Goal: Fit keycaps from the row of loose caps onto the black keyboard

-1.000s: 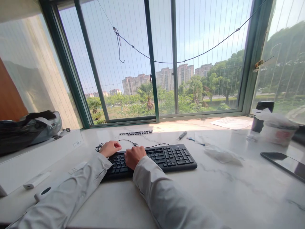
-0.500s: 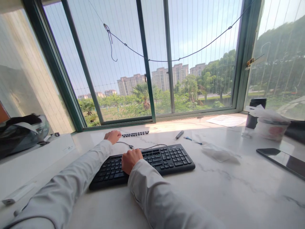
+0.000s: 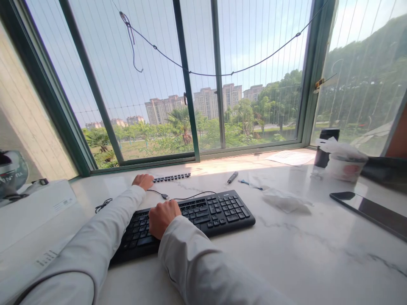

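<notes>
A black keyboard [image 3: 219, 218] lies at a slant on the marble-patterned table. Over its left half is my right hand [image 3: 164, 217], fingers curled closed and pointing down at the keys; what they hold, if anything, is hidden. Beyond the keyboard, a row of loose black keycaps [image 3: 173, 177] is lined up on the table. My left hand [image 3: 143, 181] rests at the left end of that row, its fingers bent together, with their tips out of sight. The strip along the keyboard's far edge [image 3: 192, 206] looks bare of caps. A cable with a USB plug [image 3: 164, 196] lies behind it.
Right of the keycaps are a grey pen-like tool [image 3: 232, 177], a thin blue tool [image 3: 249, 184] and a crumpled clear bag [image 3: 286, 201]. A phone [image 3: 369, 209], a tub in plastic [image 3: 345, 165] and paper [image 3: 290, 157] lie farther right. A white box [image 3: 34, 216] stands left.
The view has turned to the right, so everything sits farther left in the picture. My right hand has shifted slightly left over the keys; my left hand stays by the keycap row.
</notes>
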Available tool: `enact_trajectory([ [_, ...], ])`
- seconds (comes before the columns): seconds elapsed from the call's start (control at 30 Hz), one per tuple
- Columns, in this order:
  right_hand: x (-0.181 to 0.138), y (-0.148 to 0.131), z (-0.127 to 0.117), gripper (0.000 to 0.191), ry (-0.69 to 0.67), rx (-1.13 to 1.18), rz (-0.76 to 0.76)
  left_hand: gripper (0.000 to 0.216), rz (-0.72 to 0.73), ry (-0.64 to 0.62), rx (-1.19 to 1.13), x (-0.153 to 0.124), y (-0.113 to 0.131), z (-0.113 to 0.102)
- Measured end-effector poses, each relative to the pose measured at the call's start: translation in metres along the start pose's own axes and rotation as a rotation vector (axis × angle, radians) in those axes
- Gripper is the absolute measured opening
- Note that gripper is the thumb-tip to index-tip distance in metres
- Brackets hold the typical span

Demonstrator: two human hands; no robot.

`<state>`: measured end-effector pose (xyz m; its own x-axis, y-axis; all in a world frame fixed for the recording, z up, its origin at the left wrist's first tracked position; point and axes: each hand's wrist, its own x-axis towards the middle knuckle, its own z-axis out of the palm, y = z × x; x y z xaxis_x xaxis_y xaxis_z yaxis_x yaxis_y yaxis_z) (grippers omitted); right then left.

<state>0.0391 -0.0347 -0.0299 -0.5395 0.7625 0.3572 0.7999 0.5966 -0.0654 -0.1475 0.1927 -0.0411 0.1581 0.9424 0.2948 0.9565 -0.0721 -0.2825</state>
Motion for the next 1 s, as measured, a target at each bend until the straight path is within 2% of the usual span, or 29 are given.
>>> enact_trajectory([
  [0.23, 0.001, 0.001, 0.003, 0.024, -0.005, 0.001, -0.004, 0.026, 0.049, 0.007, 0.046, -0.005, -0.001, -0.009],
  [0.43, -0.001, 0.001, -0.007, 0.026, -0.051, -0.046, 0.052, 0.031, 0.054, 0.046, 0.045, -0.025, 0.001, -0.043],
  [0.57, -0.002, 0.007, -0.015, 0.027, -0.019, -0.058, 0.137, 0.038, 0.054, 0.102, 0.038, -0.059, 0.012, -0.080],
  [0.73, -0.002, 0.019, -0.018, 0.032, 0.052, -0.079, 0.234, 0.035, 0.078, 0.260, -0.047, -0.127, 0.037, -0.116],
  [0.87, -0.001, 0.026, -0.017, 0.035, 0.099, -0.116, 0.282, 0.034, 0.099, 0.291, -0.121, -0.163, 0.054, -0.114],
  [1.0, 0.001, 0.030, -0.013, 0.033, 0.115, -0.160, 0.273, 0.029, 0.208, 0.242, -0.188, -0.168, 0.056, -0.099],
])
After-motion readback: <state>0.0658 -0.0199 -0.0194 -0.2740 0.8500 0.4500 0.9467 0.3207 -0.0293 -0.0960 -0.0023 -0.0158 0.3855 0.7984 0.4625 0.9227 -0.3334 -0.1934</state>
